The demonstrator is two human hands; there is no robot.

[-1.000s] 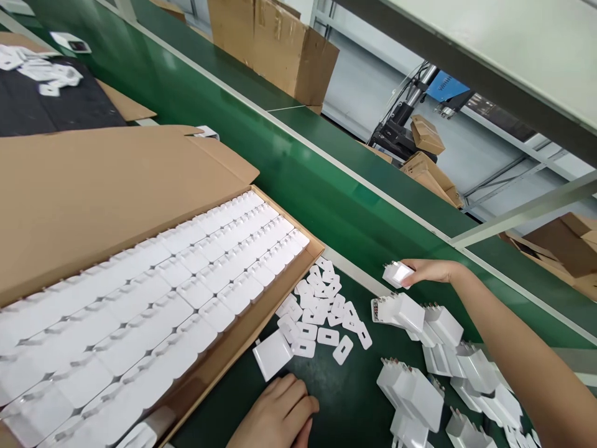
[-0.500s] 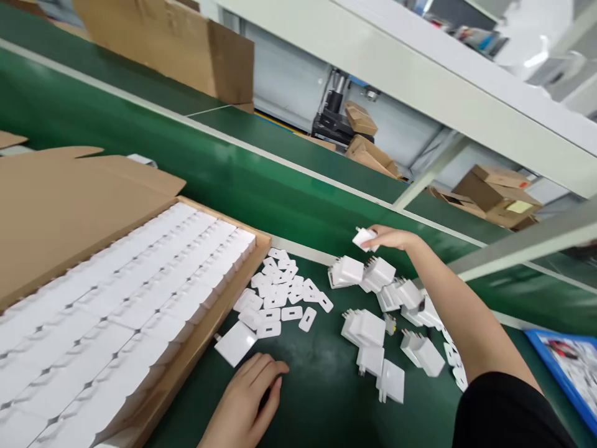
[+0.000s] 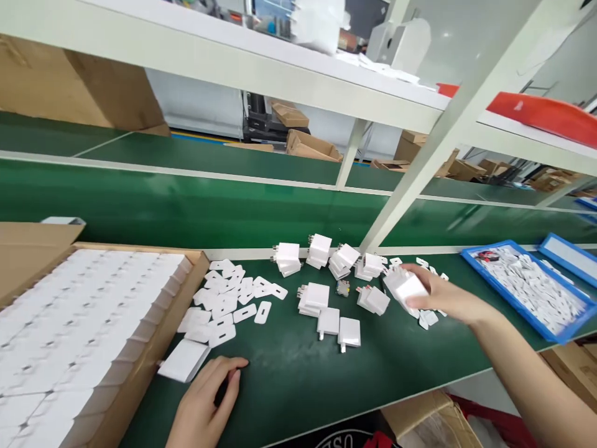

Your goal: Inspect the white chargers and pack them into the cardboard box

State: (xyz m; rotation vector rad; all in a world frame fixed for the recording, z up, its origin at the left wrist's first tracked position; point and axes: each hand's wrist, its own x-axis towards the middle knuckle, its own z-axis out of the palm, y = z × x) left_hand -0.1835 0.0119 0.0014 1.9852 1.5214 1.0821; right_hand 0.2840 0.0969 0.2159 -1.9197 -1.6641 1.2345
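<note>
My right hand (image 3: 443,297) grips a white charger body (image 3: 405,287) just above the green mat, at the right end of a scatter of white charger bodies (image 3: 321,297). My left hand (image 3: 205,398) rests on the mat with curled fingers, beside a flat white charger shell (image 3: 184,361) that it touches or nearly touches. A heap of small white cover plates (image 3: 228,295) lies between the two hands.
A cardboard box (image 3: 149,348) packed with rows of white chargers fills the left. A blue tray (image 3: 517,289) of small white parts sits at the right. Behind runs a green conveyor belt (image 3: 186,205) under a white shelf frame (image 3: 420,168). Cardboard boxes stand beyond.
The view has swung to the right. My right hand came back from the far edge of the pile toward me, and now holds a larger charger body. My left hand stays by the flat shell.
</note>
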